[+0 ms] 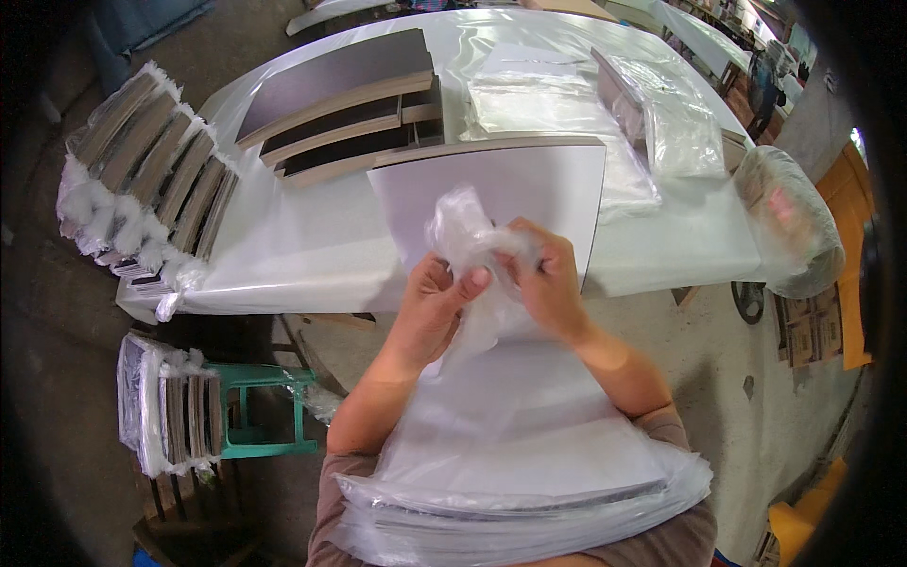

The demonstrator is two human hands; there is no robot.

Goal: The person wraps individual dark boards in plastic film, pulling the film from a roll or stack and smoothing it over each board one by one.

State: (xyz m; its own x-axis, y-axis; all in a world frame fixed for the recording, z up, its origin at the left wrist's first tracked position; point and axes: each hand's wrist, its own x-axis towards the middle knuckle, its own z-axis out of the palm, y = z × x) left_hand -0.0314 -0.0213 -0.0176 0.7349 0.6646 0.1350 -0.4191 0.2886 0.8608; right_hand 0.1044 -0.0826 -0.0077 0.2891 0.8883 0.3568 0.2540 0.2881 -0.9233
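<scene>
Bunched clear plastic film [463, 222] is gripped between my two hands. My left hand [436, 300] pinches its lower left side, thumb on top. The fingers of my right hand [546, 279] are curled into the right side of the bunch. Right behind the hands a flat white panel [557, 189] leans at the table's near edge. Close to my body lies a white sheet stack [529, 406] whose near end is wrapped in clear plastic [529, 520]; the film hangs down over its far end.
Dark-faced boards [340, 85] are stacked on the plastic-covered table [283, 274]. Clear plastic bags [548, 104] lie at back right beside a leaning wrapped board [628, 104]. Wrapped bundles [142, 170] stand left; another [179, 416] is by a green stool [265, 416]. A plastic roll [789, 222] sits right.
</scene>
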